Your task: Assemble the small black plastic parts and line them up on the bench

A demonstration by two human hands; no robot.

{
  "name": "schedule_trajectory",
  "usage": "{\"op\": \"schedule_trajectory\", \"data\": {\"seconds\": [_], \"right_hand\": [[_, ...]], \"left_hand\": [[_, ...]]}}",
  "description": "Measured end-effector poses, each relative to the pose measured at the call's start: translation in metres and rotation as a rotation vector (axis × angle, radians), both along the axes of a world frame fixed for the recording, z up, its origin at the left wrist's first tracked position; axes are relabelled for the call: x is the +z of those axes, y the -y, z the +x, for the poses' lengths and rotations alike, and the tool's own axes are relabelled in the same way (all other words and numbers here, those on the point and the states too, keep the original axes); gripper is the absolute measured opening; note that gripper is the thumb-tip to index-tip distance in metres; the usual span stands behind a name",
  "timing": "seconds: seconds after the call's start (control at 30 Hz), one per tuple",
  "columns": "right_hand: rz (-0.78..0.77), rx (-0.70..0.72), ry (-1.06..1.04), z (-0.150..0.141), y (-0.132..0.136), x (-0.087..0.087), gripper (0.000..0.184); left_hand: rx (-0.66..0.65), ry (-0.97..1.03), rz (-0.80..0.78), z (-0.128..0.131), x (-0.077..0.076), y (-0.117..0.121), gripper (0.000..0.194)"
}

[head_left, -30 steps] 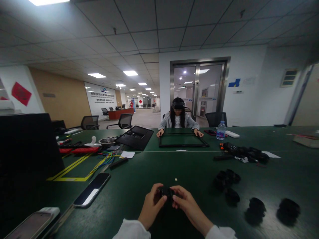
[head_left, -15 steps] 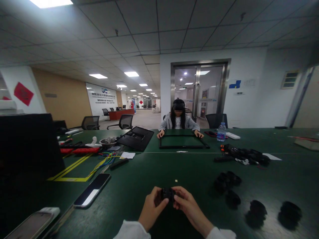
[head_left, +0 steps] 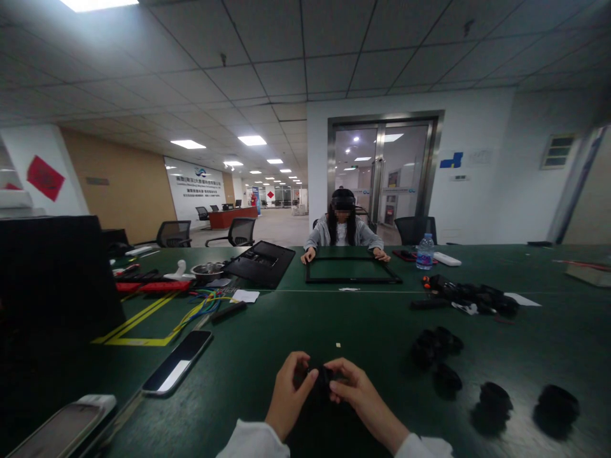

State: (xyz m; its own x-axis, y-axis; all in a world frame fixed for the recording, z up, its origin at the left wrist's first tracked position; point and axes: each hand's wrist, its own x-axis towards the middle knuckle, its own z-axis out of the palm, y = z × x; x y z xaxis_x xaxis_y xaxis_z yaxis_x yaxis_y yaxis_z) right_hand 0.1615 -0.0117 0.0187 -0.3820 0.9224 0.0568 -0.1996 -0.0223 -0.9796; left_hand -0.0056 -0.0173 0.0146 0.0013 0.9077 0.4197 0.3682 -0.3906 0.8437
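My right hand (head_left: 356,388) pinches a small black part (head_left: 325,376) between thumb and fingers, low over the green table. Its exact kind is too dark to make out. Close by on the left, my left hand (head_left: 290,391) has thumb and fingers curled together. A dark bit shows at its fingertips, too small to name. Several black, ring-like pieces stand to the right, among them one nearer piece (head_left: 495,399) and one at the far right (head_left: 557,404).
A phone (head_left: 179,362) and a second device (head_left: 67,426) lie left, below coloured wires (head_left: 203,308). Across the green table (head_left: 286,318), a person (head_left: 342,232) holds a black rectangular frame (head_left: 353,280). A water bottle (head_left: 424,252) and a black pile (head_left: 470,294) are at right.
My left fingers have come away from the black part and a gap shows between the hands. The part stays in my right hand, turned slightly.
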Motion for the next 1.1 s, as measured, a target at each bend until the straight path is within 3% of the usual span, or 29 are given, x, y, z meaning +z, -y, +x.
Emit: {"op": "schedule_trajectory", "data": {"seconds": [0.23,0.47,0.63,0.8,1.1], "right_hand": [[0.011,-0.004,0.025,-0.002,-0.002,-0.002,0.025],[-0.074,-0.141,-0.044,-0.003,-0.001,0.003,0.027],[-0.139,-0.160,-0.074,-0.002,0.000,0.008,0.030],[-0.139,-0.149,-0.096,-0.001,-0.002,0.004,0.030],[-0.100,-0.112,-0.081,-0.002,-0.004,-0.001,0.027]], "left_hand": [[-0.046,0.042,-0.025,-0.002,0.003,0.000,0.025],[-0.263,0.147,-0.032,-0.005,-0.005,-0.004,0.027],[-0.208,0.084,-0.008,-0.005,-0.012,-0.005,0.043],[-0.165,0.100,-0.080,-0.003,-0.011,-0.005,0.033],[-0.168,0.104,-0.135,0.000,-0.007,-0.003,0.032]]}}
